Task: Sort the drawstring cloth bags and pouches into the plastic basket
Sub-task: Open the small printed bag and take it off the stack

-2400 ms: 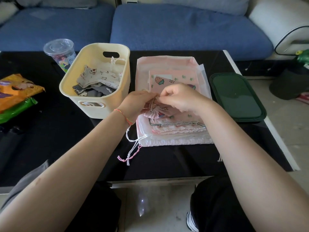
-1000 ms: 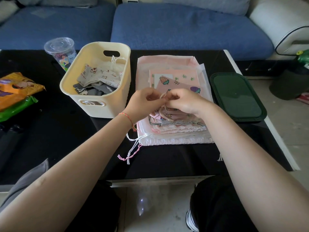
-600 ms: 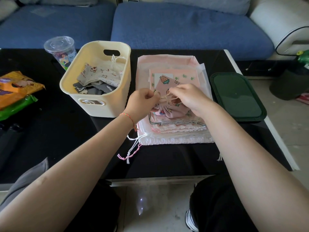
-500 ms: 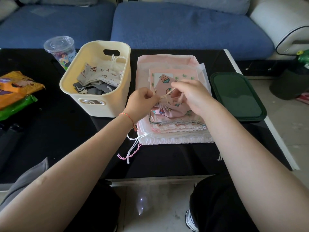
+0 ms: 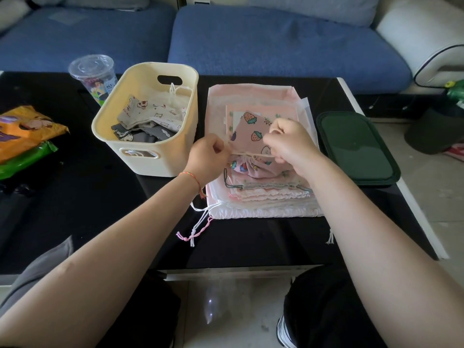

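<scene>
While the stack of pink bags (image 5: 263, 202) lies flat on the black counter (image 5: 251, 242), both hands are up over it, working a small pink pouch (image 5: 253, 136) printed with strawberries. The left hand (image 5: 208, 156) is curled tight, pinching one end of the pale drawstring (image 5: 247, 154), and the right hand (image 5: 288, 143) pinches the other end, so the cord runs taut and level between them. Below that cord the pouch's mouth is gathered into a bunched neck, and its body tilts up and away toward the far side of the stack. A thin orange bracelet (image 5: 192, 178) circles the left wrist.

Just to the left of the stack, and just beside the left hand, stands the cream plastic basket (image 5: 148, 151). Inside it lie a beige pouch with small animal prints (image 5: 153, 113) and darker grey ones under it, with a white cord looping up toward the far handle slot.

Loose cords, white and pink (image 5: 195, 227), trail off the stack's near left corner onto the counter. To the right of the stack sits a dark green lid (image 5: 356, 149). Behind the basket stands a clear lidded cup (image 5: 94, 76), and at the far left edge lie an orange packet (image 5: 22, 131) and a green one (image 5: 27, 159). A blue sofa (image 5: 276, 41) runs across the back.
</scene>
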Tool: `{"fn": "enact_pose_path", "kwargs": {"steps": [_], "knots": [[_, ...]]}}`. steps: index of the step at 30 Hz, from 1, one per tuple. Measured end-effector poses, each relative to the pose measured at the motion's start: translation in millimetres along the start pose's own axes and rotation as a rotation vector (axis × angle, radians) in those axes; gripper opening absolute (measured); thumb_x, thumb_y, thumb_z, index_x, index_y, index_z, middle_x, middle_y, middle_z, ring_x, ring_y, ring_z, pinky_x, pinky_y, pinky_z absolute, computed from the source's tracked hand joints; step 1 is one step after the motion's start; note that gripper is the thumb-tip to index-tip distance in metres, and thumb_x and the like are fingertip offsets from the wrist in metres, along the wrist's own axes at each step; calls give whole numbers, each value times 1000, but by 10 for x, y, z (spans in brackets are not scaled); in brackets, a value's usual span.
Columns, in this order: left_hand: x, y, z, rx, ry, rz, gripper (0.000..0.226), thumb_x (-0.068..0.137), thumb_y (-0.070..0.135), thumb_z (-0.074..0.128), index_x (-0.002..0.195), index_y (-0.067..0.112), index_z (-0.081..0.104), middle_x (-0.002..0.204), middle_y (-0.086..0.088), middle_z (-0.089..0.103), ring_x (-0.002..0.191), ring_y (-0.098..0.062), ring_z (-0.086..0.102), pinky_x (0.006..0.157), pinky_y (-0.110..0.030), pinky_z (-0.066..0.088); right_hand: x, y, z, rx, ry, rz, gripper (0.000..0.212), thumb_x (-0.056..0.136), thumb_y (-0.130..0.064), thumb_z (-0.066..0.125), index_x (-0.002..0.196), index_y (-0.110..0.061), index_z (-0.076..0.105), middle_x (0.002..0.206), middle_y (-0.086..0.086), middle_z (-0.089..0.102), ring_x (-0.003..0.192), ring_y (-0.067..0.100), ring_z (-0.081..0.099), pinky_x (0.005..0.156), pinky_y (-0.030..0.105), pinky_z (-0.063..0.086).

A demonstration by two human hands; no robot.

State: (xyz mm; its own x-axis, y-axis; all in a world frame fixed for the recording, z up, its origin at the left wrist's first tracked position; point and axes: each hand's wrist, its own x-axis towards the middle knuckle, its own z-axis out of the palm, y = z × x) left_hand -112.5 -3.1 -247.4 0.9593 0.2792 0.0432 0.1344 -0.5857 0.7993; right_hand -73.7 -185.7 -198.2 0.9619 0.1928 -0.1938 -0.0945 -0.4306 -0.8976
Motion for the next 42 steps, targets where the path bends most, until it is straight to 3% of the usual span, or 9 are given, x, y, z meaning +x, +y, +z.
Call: {"fn": "enact_pose_path", "kwargs": {"steps": [3,8,12,16,20,29,35,39,42], "knots": [[18,24,-52,-63,-33,-41,20,87,19,62,71,15,51,78,-10,60,82,-31,65,75,-40,54,-61,-41,-21,-314,-129,-57,18,83,-28,67,96,-24,56,87,-5,58,71,13,56,58,28,46],[-53,119,-61,117,106,47,13,86,20,58,83,8,57,77,-1,56,71,-23,52,55,-27,36,-115,-26,41,-619,-266,-91,28,81,-29,77,105,-20,65,87,-12,64,68,-3,60,53,15,42],[-127,119,-109,666,299,392,39,73,0,52,111,9,55,102,-11,57,82,-33,55,53,-34,39,-106,-46,52,-683,-228,-139,27,85,-27,73,108,-16,67,97,-5,64,82,11,60,62,23,41],[-153,149,-50,520,138,704,27,72,14,46,92,14,64,84,-3,63,78,-30,58,71,-38,43,-83,-29,45,-667,-185,-146,22,83,-27,73,102,-17,67,93,-3,65,80,12,59,60,23,43],[-146,76,11,540,15,651,27,78,39,60,91,14,61,78,0,62,71,-27,59,70,-36,43,-103,-22,37,-654,-183,-156,14,80,-21,73,93,-18,70,84,-1,69,70,10,61,58,24,45],[-129,84,-19,293,-52,360,16,83,22,55,90,10,63,77,-3,66,73,-26,62,65,-37,52,-56,25,31,-626,-165,-183,15,83,-31,75,94,-22,68,86,-8,58,73,6,52,57,24,36],[-93,253,-115,76,-268,31,26,91,30,58,81,8,68,65,-4,59,52,-6,44,52,-20,40,-39,42,13,-676,-148,-207,22,86,-30,71,105,-19,69,94,-3,59,83,15,55,59,26,38],[-93,313,-187,-112,-388,-118,32,93,30,55,69,13,68,46,3,35,42,-12,28,41,-19,26,-34,35,27,-683,-163,-197,24,84,-29,74,106,-20,70,96,-3,60,85,14,55,59,22,37],[-76,330,-180,-316,-328,-95,24,92,18,55,75,12,69,64,-5,58,52,-13,44,48,-22,35,-43,27,68,-696,-181,-176,22,83,-28,76,103,-21,70,86,-8,58,79,12,55,57,19,37]]}}
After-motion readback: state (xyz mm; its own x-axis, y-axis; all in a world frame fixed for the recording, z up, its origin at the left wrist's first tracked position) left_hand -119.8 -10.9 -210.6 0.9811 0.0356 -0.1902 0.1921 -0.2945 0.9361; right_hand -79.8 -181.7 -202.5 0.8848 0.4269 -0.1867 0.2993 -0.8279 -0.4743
